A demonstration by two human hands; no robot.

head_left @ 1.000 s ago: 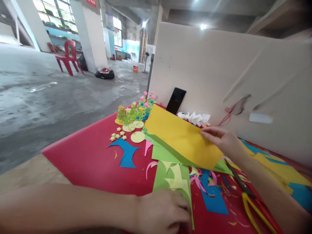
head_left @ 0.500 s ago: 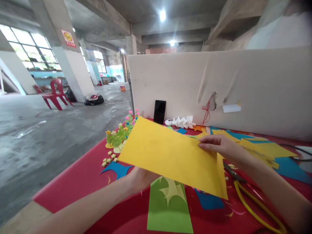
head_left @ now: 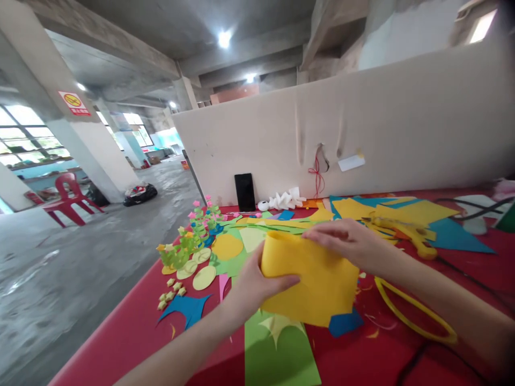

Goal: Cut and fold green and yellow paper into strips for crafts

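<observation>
**Yellow sheet bent round between two hands**

Head view, red-covered table (head_left: pixel 132 343). Half a second ago I had the yellow sheet (head_left: pixel 314 284) spread out nearly flat, the left hand (head_left: pixel 255 284) mostly hidden beneath it. Now its left end is turned back on itself in a soft, rounded bend, and that hand shows plainly at the bend. I take this to mean the work in hand has gone from carrying the sheet to shaping it. No firm crease that I can make out; I judge the bend would spring loose if let go.

Uncovered by the shift: an orange-yellow disc (head_left: pixel 227 247), lying left of the bend on green paper.

Grip, left: pinching the bent end, thumb laid across the near face, fingers wrapped behind and partly out of sight. Grip, right: the right hand (head_left: pixel 350 241) has its fingertips together at the sheet's upper edge, touching it. Whether they pinch both layers or only press, I cannot tell.

Position: sheet sits between the hands, the bend inside the left grip, the broad part hanging below the right and tilted towards me. Beneath its lower edge I log a green strip (head_left: pixel 281 356) and, at the lower right corner, a blue scrap (head_left: pixel 346 321).
</observation>
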